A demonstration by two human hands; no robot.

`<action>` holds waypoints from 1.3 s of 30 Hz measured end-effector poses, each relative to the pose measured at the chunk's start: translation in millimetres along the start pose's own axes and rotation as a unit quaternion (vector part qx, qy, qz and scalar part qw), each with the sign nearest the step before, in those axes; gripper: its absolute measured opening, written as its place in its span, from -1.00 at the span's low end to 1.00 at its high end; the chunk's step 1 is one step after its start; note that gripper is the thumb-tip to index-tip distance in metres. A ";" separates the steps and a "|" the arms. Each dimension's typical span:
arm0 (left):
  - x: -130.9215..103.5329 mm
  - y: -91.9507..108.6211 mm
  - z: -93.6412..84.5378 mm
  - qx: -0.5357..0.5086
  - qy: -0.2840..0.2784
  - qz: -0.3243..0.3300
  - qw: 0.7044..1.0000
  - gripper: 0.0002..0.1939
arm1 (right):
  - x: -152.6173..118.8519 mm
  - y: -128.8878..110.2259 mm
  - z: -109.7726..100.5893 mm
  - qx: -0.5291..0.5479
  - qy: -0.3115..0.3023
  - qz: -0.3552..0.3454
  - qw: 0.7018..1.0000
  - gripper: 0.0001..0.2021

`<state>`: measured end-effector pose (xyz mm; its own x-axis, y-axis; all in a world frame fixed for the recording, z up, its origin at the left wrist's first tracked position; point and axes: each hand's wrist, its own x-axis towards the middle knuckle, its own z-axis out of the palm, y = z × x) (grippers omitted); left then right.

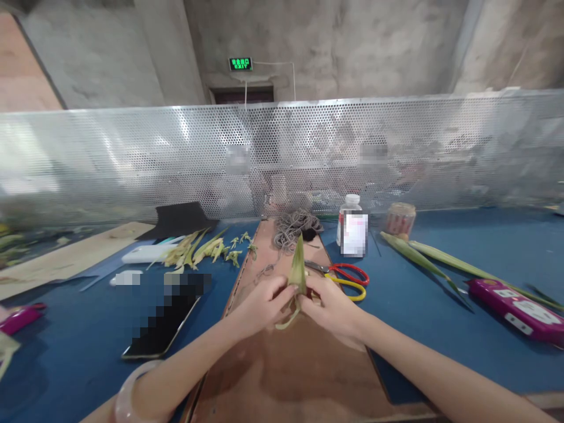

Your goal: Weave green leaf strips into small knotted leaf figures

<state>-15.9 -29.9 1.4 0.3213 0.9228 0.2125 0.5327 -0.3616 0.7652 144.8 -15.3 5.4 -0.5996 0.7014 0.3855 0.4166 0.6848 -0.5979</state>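
Observation:
Between my two hands a green corn husk [298, 261] stands upright, its pointed tip up and a pale strip curling down below. My left hand [271, 302] pinches it from the left, fingers closed around its lower part. From the right, my right hand [326, 302] grips the same lower part, thumb and fingers pressed together. Just behind my right hand lie scissors [348, 273] with one red and one yellow handle. A tangle of grey string [296, 229] lies beyond the husk tip on the brown board [282, 376].
Left are a black phone [170, 320], husk scraps [194, 252] and a black sheet [178, 218]. Right are a white-capped bottle [351, 226], a jar [400, 219], long husk leaves [423, 261] and a magenta device [515, 308]. A perforated metal screen [308, 153] closes the back.

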 end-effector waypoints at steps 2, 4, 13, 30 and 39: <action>-1.1 1.5 1.1 -0.016 -0.006 -0.002 1.000 -0.70 | 0.3 -0.6 -0.7 0.006 0.007 0.005 1.000 -0.85; -2.1 2.5 2.1 -0.037 -0.005 -0.012 0.999 -0.68 | 0.4 -0.2 -1.2 0.008 0.004 0.006 1.000 -0.82; -2.8 1.2 3.2 0.006 0.029 -0.015 0.999 -0.67 | 2.0 4.5 -1.9 -0.042 -0.050 -0.001 0.998 -0.77; -3.9 1.1 3.3 -0.099 -0.024 -0.028 0.994 -0.63 | 3.2 5.1 -8.8 -0.022 -0.002 0.000 1.000 -0.85; -3.1 1.2 2.6 0.028 0.035 0.016 0.999 -0.66 | 2.8 5.6 -0.6 -0.014 -0.016 0.013 1.000 -0.83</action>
<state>-14.3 -33.5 0.1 0.2842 0.9173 0.2790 0.5668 -0.3954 0.7228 145.9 -9.4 3.6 -0.6090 0.7129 0.3476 0.4513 0.6719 -0.5873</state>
